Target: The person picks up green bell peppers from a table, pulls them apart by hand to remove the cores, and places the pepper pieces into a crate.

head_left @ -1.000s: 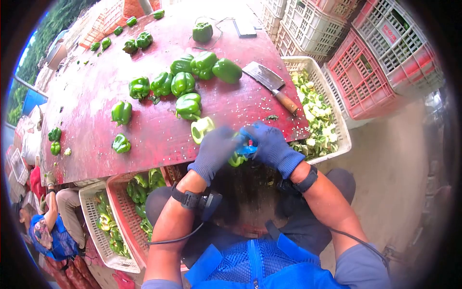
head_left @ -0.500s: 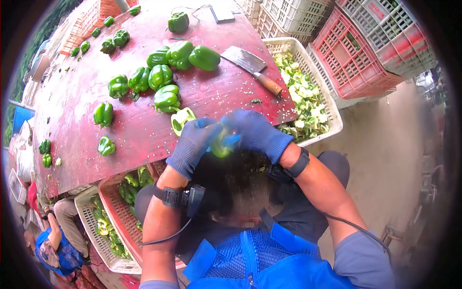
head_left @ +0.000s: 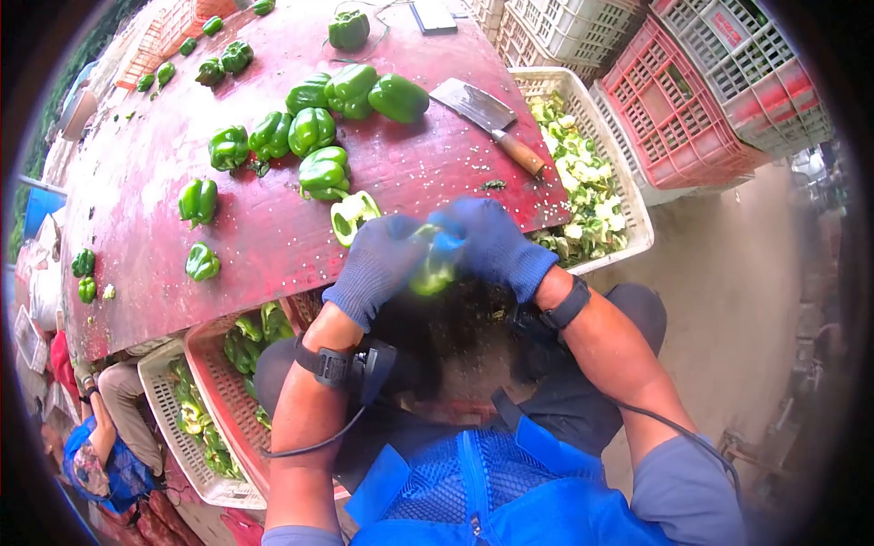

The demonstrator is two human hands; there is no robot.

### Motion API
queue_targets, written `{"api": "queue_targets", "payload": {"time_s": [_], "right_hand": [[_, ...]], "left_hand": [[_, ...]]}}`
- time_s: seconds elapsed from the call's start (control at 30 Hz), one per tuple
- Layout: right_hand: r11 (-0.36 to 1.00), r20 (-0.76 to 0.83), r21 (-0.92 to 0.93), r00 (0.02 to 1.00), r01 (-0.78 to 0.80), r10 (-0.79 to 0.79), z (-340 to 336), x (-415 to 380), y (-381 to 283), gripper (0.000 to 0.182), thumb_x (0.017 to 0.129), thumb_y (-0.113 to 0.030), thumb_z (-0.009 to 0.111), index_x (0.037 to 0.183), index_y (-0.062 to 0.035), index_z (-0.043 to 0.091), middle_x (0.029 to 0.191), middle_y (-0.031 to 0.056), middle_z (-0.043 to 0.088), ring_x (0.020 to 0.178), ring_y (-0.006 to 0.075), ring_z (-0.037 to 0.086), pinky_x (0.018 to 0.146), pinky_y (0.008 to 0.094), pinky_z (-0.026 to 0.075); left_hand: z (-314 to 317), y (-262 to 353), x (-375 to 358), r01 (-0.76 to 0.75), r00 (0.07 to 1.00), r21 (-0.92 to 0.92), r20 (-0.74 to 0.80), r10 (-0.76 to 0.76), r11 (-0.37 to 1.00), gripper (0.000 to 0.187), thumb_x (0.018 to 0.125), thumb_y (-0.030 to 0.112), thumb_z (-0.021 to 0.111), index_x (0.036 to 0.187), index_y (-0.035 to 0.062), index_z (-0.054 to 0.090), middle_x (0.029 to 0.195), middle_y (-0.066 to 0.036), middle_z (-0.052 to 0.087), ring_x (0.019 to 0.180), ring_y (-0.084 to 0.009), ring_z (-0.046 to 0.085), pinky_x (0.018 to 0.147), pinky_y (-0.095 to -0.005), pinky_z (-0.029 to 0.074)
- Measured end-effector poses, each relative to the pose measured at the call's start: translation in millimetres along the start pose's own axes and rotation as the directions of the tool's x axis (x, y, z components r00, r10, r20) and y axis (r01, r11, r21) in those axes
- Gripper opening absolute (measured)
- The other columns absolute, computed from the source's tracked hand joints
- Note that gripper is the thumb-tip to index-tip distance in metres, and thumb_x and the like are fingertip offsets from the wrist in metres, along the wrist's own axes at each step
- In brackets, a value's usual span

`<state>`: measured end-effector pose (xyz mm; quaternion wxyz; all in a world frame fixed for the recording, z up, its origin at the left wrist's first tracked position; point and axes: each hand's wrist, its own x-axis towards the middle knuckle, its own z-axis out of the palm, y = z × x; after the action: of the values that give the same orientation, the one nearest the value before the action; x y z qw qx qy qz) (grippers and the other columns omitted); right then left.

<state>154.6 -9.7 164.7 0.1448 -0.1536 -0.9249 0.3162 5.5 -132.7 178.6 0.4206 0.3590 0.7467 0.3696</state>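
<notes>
In front of the table edge, my left hand (head_left: pixel 384 262) and my right hand (head_left: pixel 496 244), both in blue knit gloves, close on a piece of green bell pepper (head_left: pixel 432 276) between them. The piece and my fingers are smeared by motion. A cut bell pepper half (head_left: pixel 353 217), pale inside, lies on the red table (head_left: pixel 273 227) just beyond my left hand. Whole green bell peppers (head_left: pixel 325 173) are grouped behind it. A cleaver (head_left: pixel 475 105) with a wooden handle rests flat on the table, beyond my right hand.
A white crate (head_left: pixel 642 214) of pale pepper scraps stands at the table's right side. Stacked crates (head_left: pixel 674 109) rise behind it. Below the table at left are a red crate (head_left: pixel 214 373) with green peppers and a white crate (head_left: pixel 173 446). Another person (head_left: pixel 109 455) sits at far left.
The view has shifted slightly. Both hands stay close together on the pepper piece, which has turned a little between them. The cut half and the cleaver lie where they were on the table.
</notes>
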Motion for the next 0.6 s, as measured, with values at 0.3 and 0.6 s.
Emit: {"api": "queue_targets", "payload": {"time_s": [0.3,0.6], "right_hand": [[0.44,0.33,0.76,0.867,-0.478,0.373,-21,5,-9,0.016,0.087,-0.016,0.064,0.096,-0.0023,0.067,0.077,0.0005,0.064,0.061,0.0108,0.058,0.056,0.0274,0.048],[0.788,-0.366,0.433,0.714,-0.438,0.597,-82,21,48,0.028,0.088,-0.024,0.063,0.112,-0.0104,0.066,0.082,0.0069,0.065,0.063,0.0184,0.063,0.059,0.0325,0.054]], "left_hand": [[-13,10,-6,-0.082,0.996,0.03,-0.015,0.082,0.996,0.022,0.082,0.0,0.054,0.098,-0.0011,0.068,0.085,-0.004,0.068,0.076,-0.0121,0.06,0.071,-0.0266,0.05],[-55,15,-19,-0.249,0.952,-0.219,-0.236,0.197,0.943,0.024,0.086,0.002,0.049,0.1,0.0011,0.069,0.089,-0.002,0.067,0.08,-0.0113,0.06,0.074,-0.0258,0.049]]}}
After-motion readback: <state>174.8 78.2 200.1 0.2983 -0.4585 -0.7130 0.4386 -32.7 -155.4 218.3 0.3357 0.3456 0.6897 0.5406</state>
